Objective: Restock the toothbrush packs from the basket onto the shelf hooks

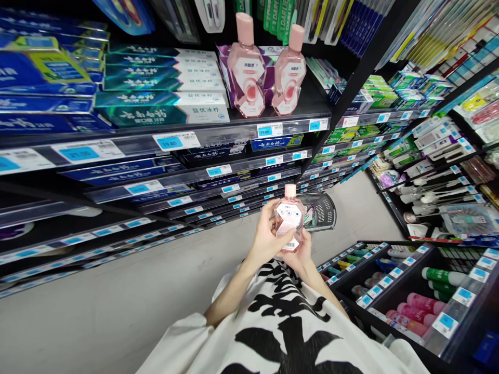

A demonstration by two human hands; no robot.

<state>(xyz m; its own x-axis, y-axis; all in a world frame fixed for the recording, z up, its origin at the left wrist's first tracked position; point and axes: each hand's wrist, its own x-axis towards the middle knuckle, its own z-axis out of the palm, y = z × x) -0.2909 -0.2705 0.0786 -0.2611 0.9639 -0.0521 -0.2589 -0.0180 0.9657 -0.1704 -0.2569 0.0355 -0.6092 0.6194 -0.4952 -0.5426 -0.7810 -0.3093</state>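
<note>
Upright before my body is a pink mouthwash bottle (289, 210), its back label and barcode turned toward me. My left hand (268, 234) is wrapped around its left side, the thumb lying across the lower label. From below and the right, my right hand (299, 252) is closed about the base; some of its fingers are hidden behind the bottle. Two similar bottles stand on the shelf above: a left pink bottle (246, 67) and a right pink bottle (289, 72), both in front of purple boxes.
Green toothpaste boxes (161, 110) and blue boxes (42, 111) fill the shelf to the left. A dark shopping basket (323, 210) with items inside sits on the floor (128, 296) beyond my hands. At lower right, a display rack (374, 311) holds pink and green containers.
</note>
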